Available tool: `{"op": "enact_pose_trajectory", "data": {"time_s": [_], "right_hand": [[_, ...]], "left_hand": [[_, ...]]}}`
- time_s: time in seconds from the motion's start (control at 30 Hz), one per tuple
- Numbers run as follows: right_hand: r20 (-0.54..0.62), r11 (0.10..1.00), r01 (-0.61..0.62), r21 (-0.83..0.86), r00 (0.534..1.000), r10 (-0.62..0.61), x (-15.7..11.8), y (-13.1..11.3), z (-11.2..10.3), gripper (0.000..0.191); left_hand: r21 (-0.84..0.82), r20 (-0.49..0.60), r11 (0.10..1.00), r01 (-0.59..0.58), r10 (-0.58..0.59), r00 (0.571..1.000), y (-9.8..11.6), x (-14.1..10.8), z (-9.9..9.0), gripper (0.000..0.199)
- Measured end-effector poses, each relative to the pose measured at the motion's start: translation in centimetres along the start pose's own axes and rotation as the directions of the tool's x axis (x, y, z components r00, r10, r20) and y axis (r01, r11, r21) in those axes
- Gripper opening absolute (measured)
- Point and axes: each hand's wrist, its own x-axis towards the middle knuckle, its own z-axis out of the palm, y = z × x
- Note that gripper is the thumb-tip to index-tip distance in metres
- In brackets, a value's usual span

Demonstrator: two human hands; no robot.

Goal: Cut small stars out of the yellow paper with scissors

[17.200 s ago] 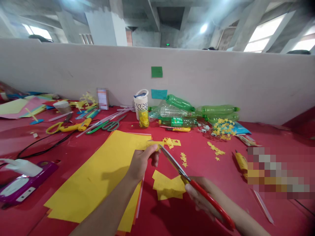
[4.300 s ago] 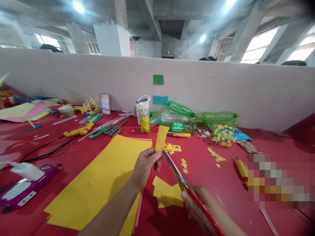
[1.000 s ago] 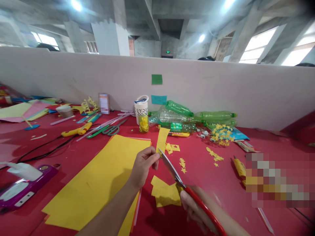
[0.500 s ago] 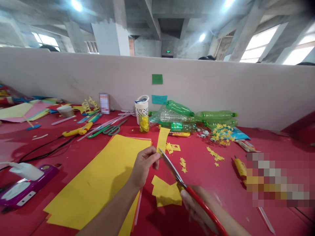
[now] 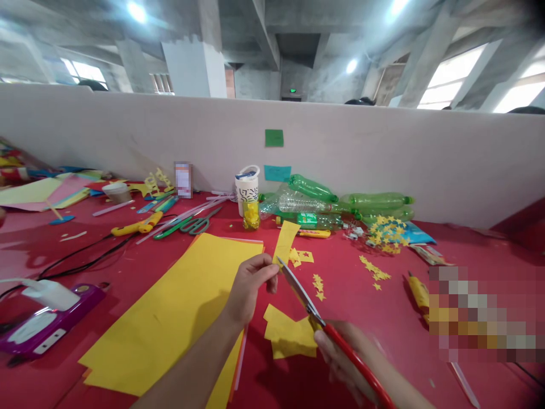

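My left hand [image 5: 251,284] pinches the lower end of a yellow paper strip [image 5: 286,241] between thumb and fingers, and the strip stands up from the grip. In my right hand [image 5: 340,352] is a pair of red-handled scissors [image 5: 317,315]. Their blade tips meet the strip just beside my left thumb; whether they cut into it cannot be made out. Under the scissors lie loose yellow paper pieces [image 5: 289,335]. Small cut stars [image 5: 318,286] and scraps with a star-shaped hole [image 5: 304,256] rest just beyond. Large yellow sheets [image 5: 170,318] spread under my left forearm.
Green and clear plastic bottles [image 5: 313,188] are heaped against the white partition [image 5: 191,130], beside a patterned cup [image 5: 247,190]. More stars [image 5: 374,271] lie at right, near a yellow glue gun [image 5: 419,295]. At left are grey-handled scissors [image 5: 196,225], another glue gun [image 5: 138,224] and a purple power strip [image 5: 55,326].
The whole view has shifted slightly, so things sit a little further right. The strip leans a bit more to the right. Both hands keep their holds.
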Motion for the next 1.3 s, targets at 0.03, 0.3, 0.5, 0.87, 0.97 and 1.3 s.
{"op": "enact_pose_trajectory", "data": {"time_s": [0.03,0.3,0.5,0.87,0.97,1.3], "right_hand": [[-0.001,1.000,-0.007,0.002,1.000,0.007,-0.01,-0.04,0.00,0.050],[0.005,1.000,-0.012,0.013,1.000,0.012,-0.04,-0.15,-0.04,0.048],[0.001,0.999,-0.009,0.042,1.000,0.009,-0.04,-0.27,0.12,0.048],[0.021,0.999,-0.012,0.042,1.000,0.011,0.03,-0.16,0.14,0.050],[0.031,0.998,0.036,0.047,0.999,-0.037,-0.02,0.12,0.09,0.054],[0.040,1.000,0.022,0.001,0.999,-0.022,-0.21,0.02,-0.14,0.058]], "left_hand": [[-0.011,-0.007,1.000,0.003,-0.003,1.000,0.01,0.00,-0.01,0.020],[-0.048,-0.075,0.999,-0.022,0.019,0.997,0.57,0.28,0.00,0.013],[-0.059,-0.015,0.998,0.015,-0.016,1.000,0.53,0.13,0.25,0.019],[-0.034,-0.060,0.998,-0.045,0.043,0.997,0.60,0.29,0.18,0.015],[-0.039,-0.050,0.998,-0.042,0.040,0.998,0.48,0.33,0.10,0.016],[-0.007,-0.026,0.999,-0.037,0.037,0.999,0.37,0.39,-0.30,0.015]]}}
